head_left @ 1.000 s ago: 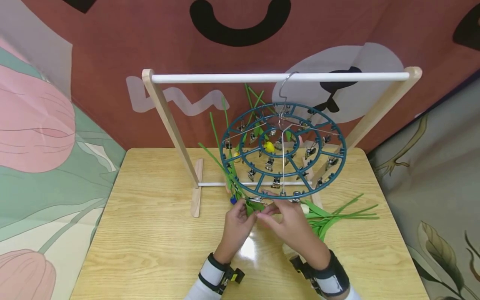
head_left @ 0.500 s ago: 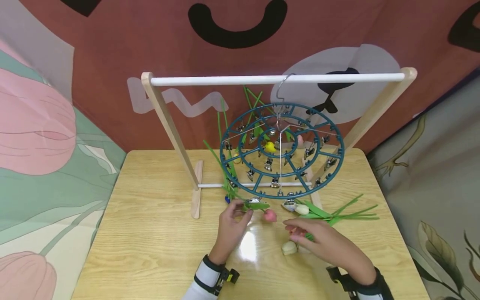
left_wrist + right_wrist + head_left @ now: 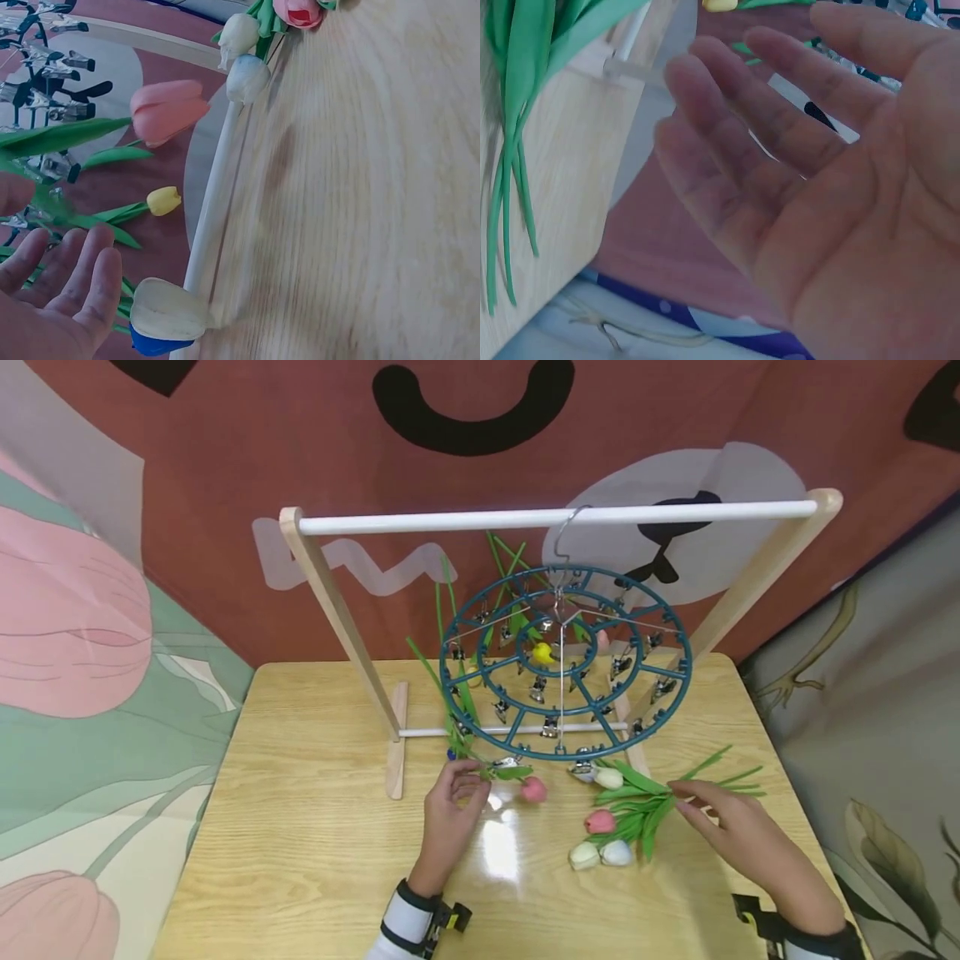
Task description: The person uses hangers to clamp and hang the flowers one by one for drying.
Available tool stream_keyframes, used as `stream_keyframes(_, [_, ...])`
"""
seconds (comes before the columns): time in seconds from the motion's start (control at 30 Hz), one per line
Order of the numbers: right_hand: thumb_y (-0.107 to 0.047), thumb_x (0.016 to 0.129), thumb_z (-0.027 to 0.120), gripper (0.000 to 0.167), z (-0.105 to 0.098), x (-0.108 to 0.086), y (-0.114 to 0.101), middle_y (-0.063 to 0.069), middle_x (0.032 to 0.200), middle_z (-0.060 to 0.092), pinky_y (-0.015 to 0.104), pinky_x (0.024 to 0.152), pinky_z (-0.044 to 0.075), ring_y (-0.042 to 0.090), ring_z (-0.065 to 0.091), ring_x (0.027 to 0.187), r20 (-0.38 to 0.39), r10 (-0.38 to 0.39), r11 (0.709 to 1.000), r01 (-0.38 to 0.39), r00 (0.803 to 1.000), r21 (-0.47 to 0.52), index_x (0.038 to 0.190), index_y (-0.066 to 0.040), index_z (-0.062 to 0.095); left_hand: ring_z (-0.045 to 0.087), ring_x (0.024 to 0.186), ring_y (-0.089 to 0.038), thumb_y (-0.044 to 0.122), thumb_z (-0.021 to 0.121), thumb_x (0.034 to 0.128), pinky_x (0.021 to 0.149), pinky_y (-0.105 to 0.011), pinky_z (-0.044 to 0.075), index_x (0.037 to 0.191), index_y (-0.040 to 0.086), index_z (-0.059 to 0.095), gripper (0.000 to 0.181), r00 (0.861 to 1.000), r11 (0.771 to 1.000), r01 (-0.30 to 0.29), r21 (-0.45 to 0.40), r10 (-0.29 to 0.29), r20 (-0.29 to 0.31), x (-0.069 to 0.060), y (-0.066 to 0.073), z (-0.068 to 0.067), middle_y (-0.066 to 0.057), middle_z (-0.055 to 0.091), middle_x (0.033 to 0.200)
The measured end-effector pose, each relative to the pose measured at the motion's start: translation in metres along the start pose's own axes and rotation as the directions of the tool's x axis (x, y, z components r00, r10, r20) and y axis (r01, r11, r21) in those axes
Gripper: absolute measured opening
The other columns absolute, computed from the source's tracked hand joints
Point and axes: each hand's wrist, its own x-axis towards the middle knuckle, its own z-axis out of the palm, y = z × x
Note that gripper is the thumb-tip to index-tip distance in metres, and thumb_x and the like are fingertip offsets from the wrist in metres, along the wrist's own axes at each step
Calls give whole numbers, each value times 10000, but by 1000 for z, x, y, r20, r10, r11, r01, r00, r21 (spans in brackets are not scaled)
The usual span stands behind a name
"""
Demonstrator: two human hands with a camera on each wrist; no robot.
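My left hand (image 3: 452, 806) is near the front left of the round hanger (image 3: 564, 752), beside an artificial pink tulip (image 3: 534, 790) that lies level at a metal clip (image 3: 507, 762). In the left wrist view its fingers (image 3: 94, 289) are spread apart from the thumb, with nothing gripped between them. My right hand (image 3: 738, 835) reaches over the stems of a loose tulip bunch (image 3: 645, 802) on the table; in the right wrist view its fingers (image 3: 727, 142) are loosely extended and hold nothing. The bunch has white, pink and pale blue heads.
A wooden stand with a white bar (image 3: 450, 521) carries the blue-green hanger and its several clips. More tulips, including a yellow one (image 3: 543, 652), hang at the hanger's back and left. A white tulip head (image 3: 169, 309) and a blue one are low beside my left hand.
My right hand has left the clip beside my left hand and moved right to the bunch's stems. The pink tulip came into sight at the clip; my left hand drew slightly left.
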Motion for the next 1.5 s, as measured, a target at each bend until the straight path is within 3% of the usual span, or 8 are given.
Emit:
stream_keyframes(0.3, [-50, 931, 734, 359, -4, -4, 28, 289, 1224, 655, 630, 775, 560, 505, 634, 1073, -178, -39, 986, 9, 983, -169, 1272, 23, 645, 724, 923, -241, -46, 696, 917, 770, -328, 644, 1122, -5, 649, 214, 993, 988, -116, 102, 115, 15, -11, 0, -2, -116, 745, 1034])
stream_keyframes(0.47, [25, 852, 777, 318, 6, 0, 47, 279, 1136, 677, 626, 752, 561, 496, 654, 994, -253, -108, 979, 58, 962, -197, 1156, 24, 683, 724, 935, -165, -20, 711, 898, 778, -385, 639, 1015, 70, 688, 149, 967, 935, -242, 259, 213, 136, -19, 7, -4, -31, 753, 992])
stream_keyframes(0.6, [68, 772, 821, 304, 18, 9, 65, 274, 1062, 697, 618, 740, 570, 477, 674, 928, -315, -177, 965, 101, 932, -241, 1055, 36, 712, 713, 935, -126, 50, 742, 896, 804, -324, 624, 962, 110, 710, 94, 916, 847, -364, 389, 250, 313, -25, 17, 0, 8, 746, 967])
stream_keyframes(0.73, [84, 740, 845, 295, 34, 20, 83, 237, 1018, 709, 601, 761, 567, 446, 674, 905, -341, -202, 956, 109, 918, -273, 1008, 29, 733, 709, 959, -100, 172, 736, 937, 843, -251, 603, 1008, 131, 731, 82, 833, 769, -465, 440, 211, 512, -29, 31, 9, 34, 756, 998])
stream_keyframes(0.97, [79, 808, 792, 208, 56, 28, 98, 196, 1002, 714, 598, 826, 549, 427, 645, 944, -282, -148, 968, 80, 948, -240, 1000, 17, 740, 699, 1104, -78, 233, 668, 1010, 964, -205, 568, 1192, 125, 703, 215, 715, 759, -543, 360, 193, 672, -26, 48, 36, 17, 753, 1162])
stream_keyframes(1.13, [98, 837, 758, 214, 60, 30, 96, 174, 1007, 714, 574, 814, 561, 395, 626, 945, -272, -121, 970, 55, 955, -236, 1023, -7, 737, 684, 1131, -56, 222, 621, 1039, 980, -159, 543, 1269, 115, 657, 256, 676, 763, -575, 295, 240, 696, -15, 53, 55, -6, 739, 1201])
stream_keyframes(1.37, [124, 763, 793, 280, 64, 30, 99, 148, 1019, 745, 521, 780, 552, 342, 629, 896, -300, -217, 948, 128, 929, -292, 988, -38, 758, 678, 1057, -27, 204, 563, 1071, 967, -108, 503, 1231, 108, 663, 211, 662, 764, -603, 231, 317, 679, -3, 55, 79, 16, 737, 1161])
stream_keyframes(1.5, [126, 783, 777, 304, 63, 30, 99, 152, 1037, 735, 568, 836, 555, 378, 653, 946, -248, -211, 949, 137, 946, -285, 1040, -35, 756, 651, 958, -9, 179, 547, 1075, 905, -58, 480, 1133, 116, 653, 136, 648, 761, -618, 199, 350, 676, 3, 55, 89, 36, 719, 1057])
